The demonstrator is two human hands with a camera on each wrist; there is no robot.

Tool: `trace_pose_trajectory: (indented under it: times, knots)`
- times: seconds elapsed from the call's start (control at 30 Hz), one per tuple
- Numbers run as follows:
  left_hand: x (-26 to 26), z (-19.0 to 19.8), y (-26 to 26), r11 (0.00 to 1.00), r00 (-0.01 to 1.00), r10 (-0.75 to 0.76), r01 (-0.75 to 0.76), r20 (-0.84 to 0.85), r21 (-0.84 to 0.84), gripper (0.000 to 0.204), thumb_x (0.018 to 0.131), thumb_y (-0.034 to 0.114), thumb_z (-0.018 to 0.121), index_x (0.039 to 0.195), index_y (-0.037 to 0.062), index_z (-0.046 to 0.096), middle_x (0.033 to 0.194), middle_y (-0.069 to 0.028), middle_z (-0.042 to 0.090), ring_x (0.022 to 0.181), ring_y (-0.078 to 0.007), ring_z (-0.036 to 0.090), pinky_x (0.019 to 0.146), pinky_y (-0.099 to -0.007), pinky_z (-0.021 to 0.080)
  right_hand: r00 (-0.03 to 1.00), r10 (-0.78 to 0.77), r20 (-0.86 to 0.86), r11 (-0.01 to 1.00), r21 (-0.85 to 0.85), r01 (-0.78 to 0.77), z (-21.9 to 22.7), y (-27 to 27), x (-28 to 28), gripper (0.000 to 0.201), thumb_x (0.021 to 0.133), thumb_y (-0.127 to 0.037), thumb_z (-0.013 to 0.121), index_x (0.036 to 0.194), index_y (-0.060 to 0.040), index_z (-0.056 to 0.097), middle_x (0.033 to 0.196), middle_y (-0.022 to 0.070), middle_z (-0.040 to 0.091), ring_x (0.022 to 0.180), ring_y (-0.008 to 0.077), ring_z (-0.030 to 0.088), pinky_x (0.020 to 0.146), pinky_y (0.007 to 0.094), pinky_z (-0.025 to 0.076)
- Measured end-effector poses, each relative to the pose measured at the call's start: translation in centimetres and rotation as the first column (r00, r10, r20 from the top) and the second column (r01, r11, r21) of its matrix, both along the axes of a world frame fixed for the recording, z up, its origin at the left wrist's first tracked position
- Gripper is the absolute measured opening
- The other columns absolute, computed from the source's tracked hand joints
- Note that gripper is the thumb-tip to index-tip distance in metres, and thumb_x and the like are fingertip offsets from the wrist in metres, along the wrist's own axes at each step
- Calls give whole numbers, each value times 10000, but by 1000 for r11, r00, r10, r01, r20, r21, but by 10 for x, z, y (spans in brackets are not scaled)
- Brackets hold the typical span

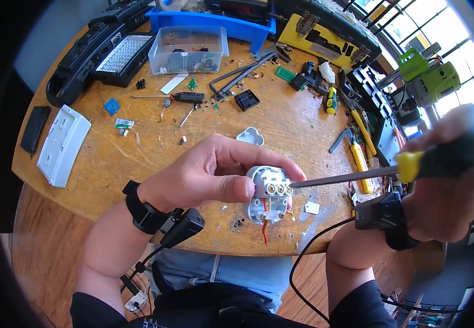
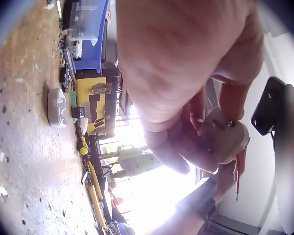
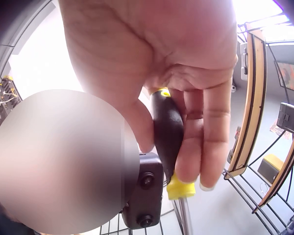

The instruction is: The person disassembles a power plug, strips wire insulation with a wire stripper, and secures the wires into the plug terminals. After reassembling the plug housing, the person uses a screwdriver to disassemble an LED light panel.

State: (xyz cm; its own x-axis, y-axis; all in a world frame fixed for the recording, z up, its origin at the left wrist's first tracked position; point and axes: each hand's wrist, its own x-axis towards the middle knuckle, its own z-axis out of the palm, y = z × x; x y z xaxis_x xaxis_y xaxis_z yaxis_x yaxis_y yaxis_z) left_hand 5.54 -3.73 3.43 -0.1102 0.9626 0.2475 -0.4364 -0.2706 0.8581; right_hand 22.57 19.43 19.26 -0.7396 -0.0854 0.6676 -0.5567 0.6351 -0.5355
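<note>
My left hand [image 1: 193,177] pinches a white electrical socket housing [image 1: 254,210] between thumb and fingers, over the table's front. Three screw terminals [image 1: 280,188] face up in it, and red and yellow wires [image 1: 265,224] run out of its lower end. My right hand [image 1: 445,210] grips the black-and-yellow handle of a screwdriver [image 1: 352,177], thumb on one side and fingers on the other in the right wrist view. The screwdriver's tip is right at the rightmost terminal. Behind the housing, a matching white cover [image 1: 250,136] lies on the wood.
A clear plastic box [image 1: 187,49] and a blue bin [image 1: 209,27] stand at the back. A hex key, another screwdriver [image 1: 187,97] and scraps lie mid-table. Pliers [image 1: 360,164] and a green drill stand [image 1: 428,76] are at right; a white casing [image 1: 64,145] is left.
</note>
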Motion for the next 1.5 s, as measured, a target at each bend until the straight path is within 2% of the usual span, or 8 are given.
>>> trace_pose_trajectory:
  times: [0.03,0.4,0.47,0.6,0.77,0.87,1.27,1.5]
  knots:
    - [-1,-1,-1,1000,1000,7,-7,28,-2,719,743,429,716,1179,-106,517,994,-188,647,935,-236,636,844,-345,485,1000,-3,2,1000,3,3,4,2,2,474,867,-168,489,1255,51,329,763,217,566,617,248,583,524,291,508]
    - [-4,-3,-4,1000,999,-18,18,48,-7,750,761,498,669,1177,-106,511,948,-188,651,890,-252,641,772,-354,509,1000,-27,0,999,19,27,-11,-29,-5,472,866,-171,493,1251,50,334,768,218,568,628,252,586,528,293,509]
    - [0,-2,-3,999,999,42,-42,3,-2,721,769,558,643,1164,-41,571,692,67,535,550,12,350,488,-165,208,999,-32,-2,999,23,32,-10,-30,-5,471,865,-171,494,1250,50,335,769,219,569,630,252,587,529,293,509]
    - [-1,-3,-4,999,999,45,-46,20,4,723,767,560,644,1158,-44,574,677,73,523,546,13,334,484,-168,186,999,-39,-3,999,31,39,-9,-28,-5,471,865,-172,495,1249,50,337,770,219,569,634,254,588,530,294,510]
    - [0,0,-2,1000,999,25,-26,39,14,741,769,568,633,1142,-69,571,913,-58,639,794,-59,564,689,-182,429,999,-48,-4,998,39,48,-12,-38,-21,470,864,-173,497,1247,50,340,772,220,570,639,255,590,532,295,510]
    - [-3,-2,-2,998,996,-53,50,73,44,735,779,556,627,1137,-83,567,1043,-126,631,951,-127,582,848,-248,443,998,-55,-5,998,43,55,-13,-43,-24,469,864,-174,498,1245,50,341,773,221,571,642,256,591,533,295,511]
    - [-3,-3,-1,982,971,-189,183,146,54,647,800,459,651,1134,-88,563,1067,-162,628,1015,-189,581,904,-311,430,996,-91,-14,994,58,92,-18,-60,-33,467,863,-177,502,1240,49,347,778,223,573,654,260,595,537,297,512]
    - [-4,-1,-3,992,985,-123,119,123,41,617,813,438,649,1128,-87,568,1056,-151,631,999,-164,576,895,-290,425,993,-115,-13,991,65,116,-12,-36,-15,465,862,-178,505,1238,49,350,781,224,575,661,263,597,539,298,512]
